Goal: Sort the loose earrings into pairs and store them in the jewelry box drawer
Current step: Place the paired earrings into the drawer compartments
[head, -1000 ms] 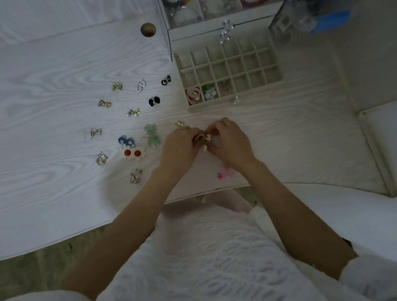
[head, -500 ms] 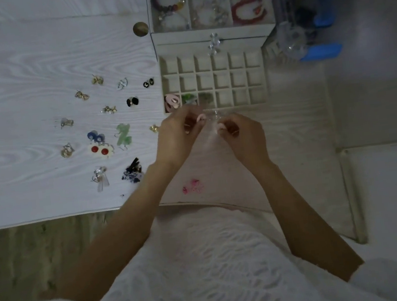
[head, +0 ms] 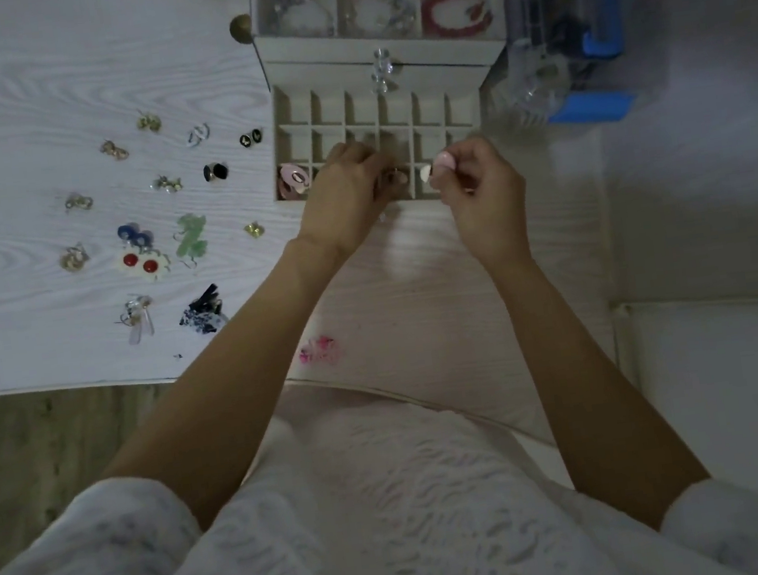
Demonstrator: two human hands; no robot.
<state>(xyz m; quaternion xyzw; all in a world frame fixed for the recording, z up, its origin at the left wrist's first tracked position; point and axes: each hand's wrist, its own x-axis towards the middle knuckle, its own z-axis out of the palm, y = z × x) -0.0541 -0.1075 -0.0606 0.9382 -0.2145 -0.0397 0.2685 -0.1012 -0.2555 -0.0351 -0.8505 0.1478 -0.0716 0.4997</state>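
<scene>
The pulled-out jewelry box drawer (head: 465, 107) has a grid of small compartments. A pink earring pair (head: 292, 181) lies in its front left cell. My left hand (head: 349, 195) rests over the drawer's front row, fingers pinched on a small earring that is mostly hidden. My right hand (head: 475, 192) hovers at the drawer's front right and pinches a small white earring (head: 426, 172). Several loose earrings lie on the table to the left: red-and-white flowers (head: 141, 264), green ones (head: 190, 237), blue discs (head: 134, 233), black studs (head: 216, 172).
The jewelry box top tray (head: 335, 6) holds bracelets behind the drawer. A blue and clear container (head: 577, 48) stands at the back right. A pink earring (head: 320, 349) lies near the table's front edge. A brass knob (head: 241, 27) sits left of the box.
Both hands moved from the table in front of the drawer up to its front row and drew apart, each holding one small earring.
</scene>
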